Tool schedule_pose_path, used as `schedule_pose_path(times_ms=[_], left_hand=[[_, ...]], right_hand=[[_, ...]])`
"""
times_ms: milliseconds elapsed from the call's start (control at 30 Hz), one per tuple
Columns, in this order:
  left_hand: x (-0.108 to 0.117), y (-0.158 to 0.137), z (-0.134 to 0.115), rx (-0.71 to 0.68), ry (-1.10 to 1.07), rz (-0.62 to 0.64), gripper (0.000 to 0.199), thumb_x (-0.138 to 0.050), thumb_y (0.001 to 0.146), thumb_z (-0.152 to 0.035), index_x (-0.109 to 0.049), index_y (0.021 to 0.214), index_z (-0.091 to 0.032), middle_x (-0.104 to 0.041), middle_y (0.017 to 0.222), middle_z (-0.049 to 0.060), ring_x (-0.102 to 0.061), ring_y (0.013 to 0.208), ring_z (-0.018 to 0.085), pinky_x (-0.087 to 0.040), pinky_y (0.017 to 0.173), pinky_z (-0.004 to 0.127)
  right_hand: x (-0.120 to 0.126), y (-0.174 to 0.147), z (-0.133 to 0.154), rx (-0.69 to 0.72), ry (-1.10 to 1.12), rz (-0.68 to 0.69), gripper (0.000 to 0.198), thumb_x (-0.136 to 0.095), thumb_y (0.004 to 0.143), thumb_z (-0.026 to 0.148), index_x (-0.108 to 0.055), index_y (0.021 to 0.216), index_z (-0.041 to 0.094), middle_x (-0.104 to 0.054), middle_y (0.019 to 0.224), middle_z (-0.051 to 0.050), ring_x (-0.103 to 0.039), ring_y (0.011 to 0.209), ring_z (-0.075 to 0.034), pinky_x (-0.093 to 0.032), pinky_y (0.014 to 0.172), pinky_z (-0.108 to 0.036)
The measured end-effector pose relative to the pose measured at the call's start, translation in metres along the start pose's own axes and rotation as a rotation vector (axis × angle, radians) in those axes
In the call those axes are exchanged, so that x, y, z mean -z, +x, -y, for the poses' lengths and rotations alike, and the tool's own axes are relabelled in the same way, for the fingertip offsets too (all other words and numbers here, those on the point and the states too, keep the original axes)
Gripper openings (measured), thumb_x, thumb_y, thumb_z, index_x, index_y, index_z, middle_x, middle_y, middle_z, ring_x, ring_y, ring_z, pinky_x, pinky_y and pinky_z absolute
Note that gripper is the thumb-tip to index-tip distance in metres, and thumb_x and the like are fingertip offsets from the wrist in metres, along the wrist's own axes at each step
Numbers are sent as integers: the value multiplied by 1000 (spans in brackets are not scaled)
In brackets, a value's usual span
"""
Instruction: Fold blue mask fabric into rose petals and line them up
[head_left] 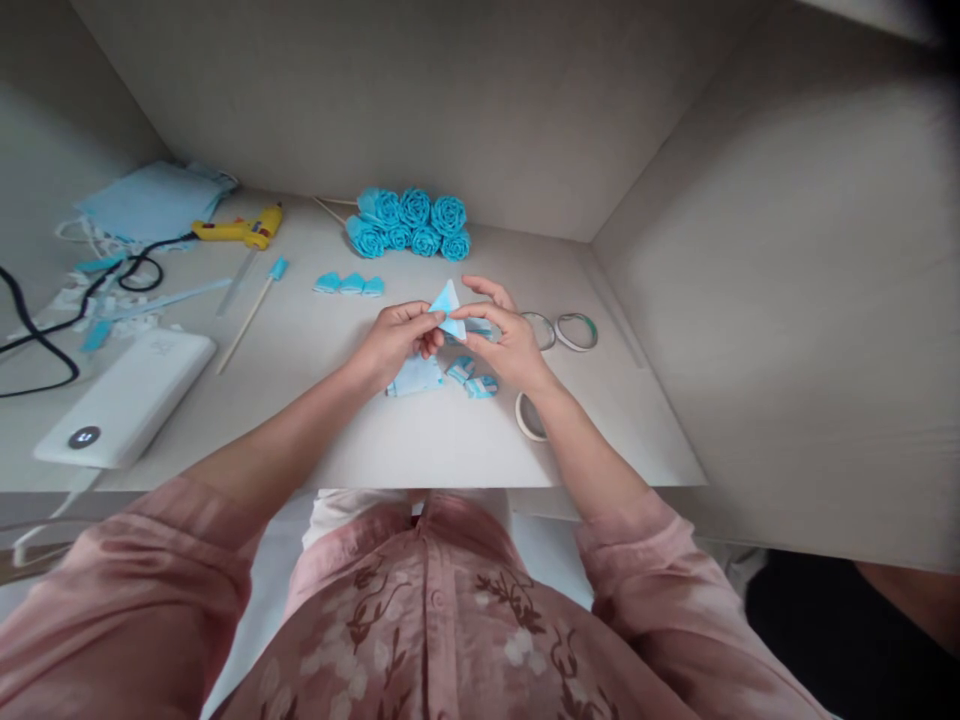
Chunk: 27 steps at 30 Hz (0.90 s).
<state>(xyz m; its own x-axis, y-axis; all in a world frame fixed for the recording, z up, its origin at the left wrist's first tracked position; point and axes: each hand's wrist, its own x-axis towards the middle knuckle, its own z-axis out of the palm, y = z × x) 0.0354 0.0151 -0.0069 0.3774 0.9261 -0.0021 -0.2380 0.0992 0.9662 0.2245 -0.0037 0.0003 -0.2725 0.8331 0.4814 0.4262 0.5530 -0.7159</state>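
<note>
White desk (360, 445): folded blue triangle (445, 299) at wearer's 12 o'clock. Left hand (399, 335) pinching it; right hand (514, 345) pinching its edge, one finger lifted. Blue roses (414, 222) at its 11.

Your place looks like small craft booth: pale tabletop (352, 440) shut in by plain panels (787, 300) at back and both sides. Handicraft signs before you: yellow glue gun (236, 231), tape rings (592, 325), cut blue scraps (94, 336), stacked blue sheets (154, 200), cluster of blue handmade-looking flowers (414, 208). Whether booth stands in your home or workshop, cannot tell.
</note>
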Motion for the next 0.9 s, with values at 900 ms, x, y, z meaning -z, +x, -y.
schedule_pose_path(times_ms=[900], left_hand=[[-4, -2, 3, -98, 245, -23, 36, -76, 71, -47, -59, 61, -16, -61, 58, -1, -49, 49, 7, -40, 51, 21]], right_hand=[[-15, 0, -17, -322, 454, -68, 47, -76, 73, 45, -65, 114, 23, -65, 81, 2, -60, 75, -12, -50, 76, -28]])
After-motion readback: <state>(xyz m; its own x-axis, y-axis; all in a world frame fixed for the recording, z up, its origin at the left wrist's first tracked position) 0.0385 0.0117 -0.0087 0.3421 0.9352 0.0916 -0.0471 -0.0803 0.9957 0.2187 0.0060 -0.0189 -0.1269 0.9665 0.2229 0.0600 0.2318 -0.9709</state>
